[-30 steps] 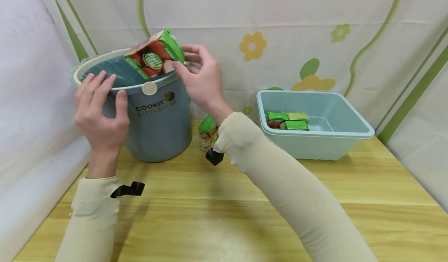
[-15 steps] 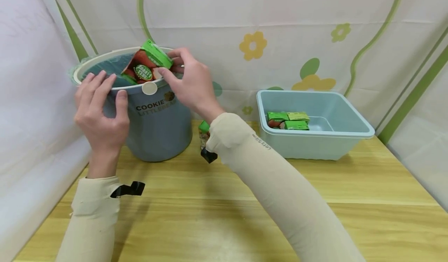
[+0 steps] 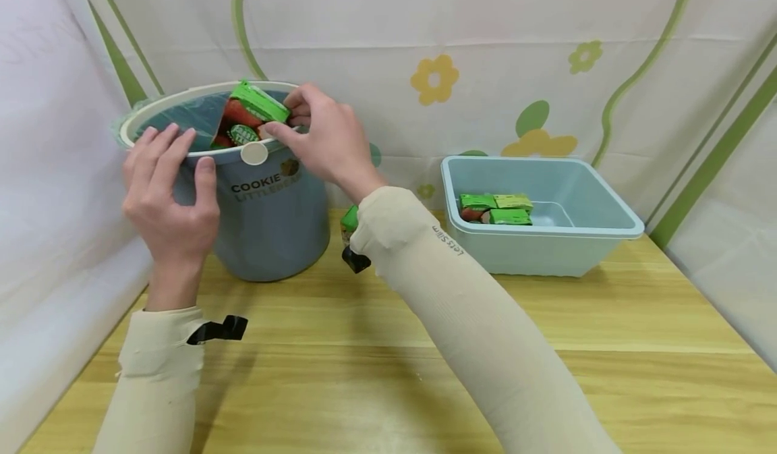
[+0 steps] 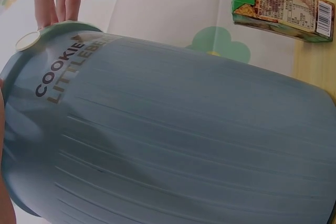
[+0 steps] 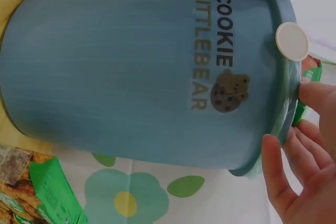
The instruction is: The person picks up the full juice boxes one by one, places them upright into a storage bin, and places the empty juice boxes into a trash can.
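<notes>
My right hand [image 3: 330, 133] pinches a green-topped red juice box [image 3: 257, 104], thumb in front and fingers at its far side. The box is tilted and its lower part is hidden inside the mouth of a blue-grey trash can [image 3: 267, 224] with a pale rim. A translucent bag lines the can. My left hand [image 3: 173, 204] holds the near left rim, fingertips over the edge and thumb against the outside. Behind my right wrist stands another green-topped drink carton [image 4: 283, 9], mostly covered by the sleeve in the head view.
A light blue plastic basin [image 3: 540, 255] stands to the right on the wooden table [image 3: 291, 373]; several green-topped cartons [image 3: 510, 216] lie in its left part. White printed curtain [image 3: 376, 29] closes off the back and sides.
My right hand has moved left and slightly down, lowering the juice box further into the trash can. My left hand keeps its place on the rim.
</notes>
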The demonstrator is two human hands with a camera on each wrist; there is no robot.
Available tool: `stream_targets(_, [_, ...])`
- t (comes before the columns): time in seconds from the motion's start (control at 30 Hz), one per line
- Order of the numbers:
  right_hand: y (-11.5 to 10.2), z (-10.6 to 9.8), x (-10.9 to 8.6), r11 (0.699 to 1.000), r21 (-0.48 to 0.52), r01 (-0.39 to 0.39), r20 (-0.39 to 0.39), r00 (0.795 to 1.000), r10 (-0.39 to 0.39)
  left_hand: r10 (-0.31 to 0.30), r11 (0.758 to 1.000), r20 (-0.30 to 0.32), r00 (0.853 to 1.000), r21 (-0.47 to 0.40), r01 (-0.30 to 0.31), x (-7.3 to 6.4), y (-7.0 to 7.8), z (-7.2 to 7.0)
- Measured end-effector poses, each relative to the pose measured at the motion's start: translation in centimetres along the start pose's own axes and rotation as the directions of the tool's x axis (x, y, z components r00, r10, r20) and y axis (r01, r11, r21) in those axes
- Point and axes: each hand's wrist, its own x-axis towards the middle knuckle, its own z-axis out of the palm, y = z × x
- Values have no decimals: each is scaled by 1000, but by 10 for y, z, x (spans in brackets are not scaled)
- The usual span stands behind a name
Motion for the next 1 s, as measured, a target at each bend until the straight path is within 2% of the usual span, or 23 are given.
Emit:
stream_targets(0.2, [-2,-3,1,1000,-18,6,28,1000,-6,13,1000,-10,1000,8,-13,0,-14,0])
stream_targets(0.43, [-2,-6,2,999,-49,4,44,999,-1,17,1000,-30,999,-9,-17,1,-12,2])
stream_targets(0.7, [-2,-5,2,993,-109,39,53,998,-33,16,1000,-26,1000,4,-16,0,-12,1])
stream_targets(1.0, [1,-5,2,996,-85,34,59,998,-29,18,1000,-18,1000,6,-18,0,-15,2])
